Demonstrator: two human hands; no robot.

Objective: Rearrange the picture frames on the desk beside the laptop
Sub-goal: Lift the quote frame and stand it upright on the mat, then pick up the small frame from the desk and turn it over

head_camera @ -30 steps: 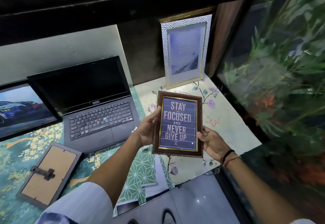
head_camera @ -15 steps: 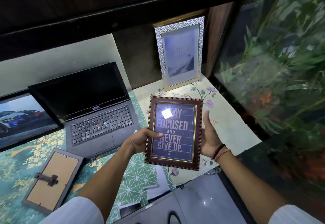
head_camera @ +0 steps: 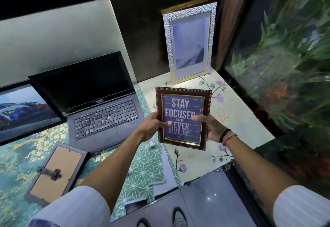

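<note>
A dark brown frame (head_camera: 184,101) with the words "Stay focused and never give up" is held upright above the desk, facing me. My left hand (head_camera: 153,126) grips its left edge and my right hand (head_camera: 209,126) grips its right edge, both thumbs lying on the glass. Behind it a tall silver frame (head_camera: 189,43) stands upright against the back wall. A grey frame (head_camera: 55,171) lies face down at the front left, its stand showing. An open black laptop (head_camera: 100,105) sits left of the held frame. A car picture frame (head_camera: 23,110) leans at the far left.
The desk (head_camera: 237,126) is covered with floral and patterned papers. A glass panel with green plants (head_camera: 285,57) closes off the right side. A dark shelf overhangs the back. My shoes show on the grey floor (head_camera: 210,200) below the desk's front edge.
My right hand, half a second ago flat beside the frame's right edge, has closed on it with the thumb over the glass. The frame has turned more upright, and the glare on it is gone.
</note>
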